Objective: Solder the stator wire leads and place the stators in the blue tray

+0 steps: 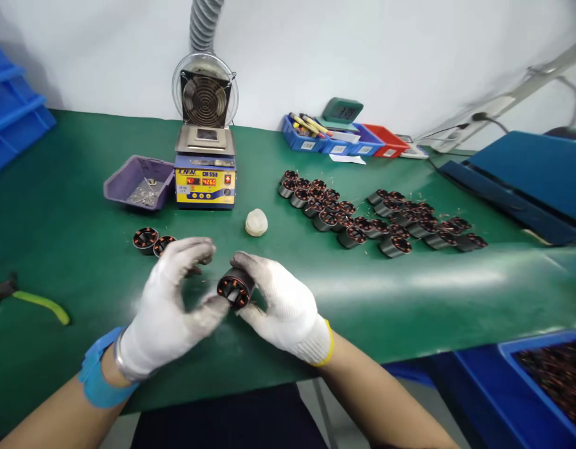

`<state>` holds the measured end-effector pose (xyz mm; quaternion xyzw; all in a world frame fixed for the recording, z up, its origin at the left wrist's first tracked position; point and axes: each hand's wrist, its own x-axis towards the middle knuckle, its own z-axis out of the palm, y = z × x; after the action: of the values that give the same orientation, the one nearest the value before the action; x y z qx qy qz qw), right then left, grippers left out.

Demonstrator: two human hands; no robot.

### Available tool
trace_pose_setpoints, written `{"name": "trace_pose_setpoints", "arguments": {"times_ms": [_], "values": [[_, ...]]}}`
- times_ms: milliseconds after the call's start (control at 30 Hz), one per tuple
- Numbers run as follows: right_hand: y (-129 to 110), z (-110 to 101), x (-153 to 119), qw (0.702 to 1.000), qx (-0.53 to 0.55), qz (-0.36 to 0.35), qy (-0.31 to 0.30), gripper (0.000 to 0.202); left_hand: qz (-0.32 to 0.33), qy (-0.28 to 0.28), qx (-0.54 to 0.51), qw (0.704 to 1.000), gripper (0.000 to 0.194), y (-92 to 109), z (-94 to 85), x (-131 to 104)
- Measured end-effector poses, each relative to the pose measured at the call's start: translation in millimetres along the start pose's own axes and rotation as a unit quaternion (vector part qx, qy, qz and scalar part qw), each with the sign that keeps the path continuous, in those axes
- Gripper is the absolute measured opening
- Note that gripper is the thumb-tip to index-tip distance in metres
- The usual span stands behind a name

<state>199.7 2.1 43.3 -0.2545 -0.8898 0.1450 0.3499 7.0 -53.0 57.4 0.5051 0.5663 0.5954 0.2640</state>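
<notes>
My right hand [283, 302], in a white glove with a yellow cuff, grips a motor stator [236, 288], a short black cylinder with copper windings inside. Fingers and thumb of my left hand [175, 299] are spread apart in a C shape, the thumb tip close to the stator's lower left edge. Whether that thumb touches it I cannot tell. This hand is also gloved in white, with a blue band around the wrist. Two more stators [145, 239] stand just beyond my left hand, one partly covered by it. A round whitish lidded container [256, 222] sits beyond my right hand.
A yellow-blue solder pot [206, 181] stands below a fan [206, 100] with a duct. Left of it is a purple tray [117, 184] with scraps. Rows of stators [325, 219] fill the right. Green-handled cutters [39, 302] lie far left. Blue bins [299, 141] line the wall.
</notes>
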Motion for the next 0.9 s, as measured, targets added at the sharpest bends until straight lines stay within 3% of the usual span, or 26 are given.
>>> {"name": "trace_pose_setpoints", "arguments": {"times_ms": [33,100,200,333,367,467,533,667,733,800,900], "values": [[1,-1,1,1.000,-0.006,-0.012,0.000,0.061,0.000,-0.049,0.048,0.998,0.035,1,1.7,2],[5,-4,2,0.999,-0.021,-0.033,-0.002,0.056,-0.034,-0.149,0.118,0.981,0.018,2,2.7,6],[11,-9,3,0.998,-0.034,-0.048,-0.002,0.047,-0.115,-0.241,0.089,0.960,0.020,5,-5.1,11],[13,-11,2,0.999,-0.035,-0.037,0.012,0.043,-0.174,-0.125,-0.029,0.976,0.020,7,-15.2,15],[13,-11,2,0.999,-0.033,-0.035,0.016,0.043,-0.180,-0.128,-0.032,0.975,0.022,7,-14.2,15],[11,-9,1,0.999,-0.027,-0.034,0.019,0.043,-0.195,-0.240,0.013,0.951,0.020,6,-4.8,11],[11,-10,1,0.999,-0.028,-0.035,0.019,0.043,-0.210,-0.239,0.014,0.948,0.019,5,-0.6,9],[11,-13,3,0.999,-0.027,-0.036,0.021,0.040,-0.182,-0.042,-0.106,0.977,0.022,-1,-7.1,11],[11,-14,4,0.999,-0.028,-0.038,0.021,0.037,-0.127,0.004,-0.104,0.986,0.024,-6,-10.2,10],[11,-13,3,0.998,-0.033,-0.044,0.016,0.036,-0.074,-0.020,-0.008,0.997,0.021,-10,-9.1,7],[13,-12,2,0.998,-0.048,-0.048,0.003,0.037,-0.018,-0.109,0.130,0.985,0.012,-8,-6.1,3]]}}
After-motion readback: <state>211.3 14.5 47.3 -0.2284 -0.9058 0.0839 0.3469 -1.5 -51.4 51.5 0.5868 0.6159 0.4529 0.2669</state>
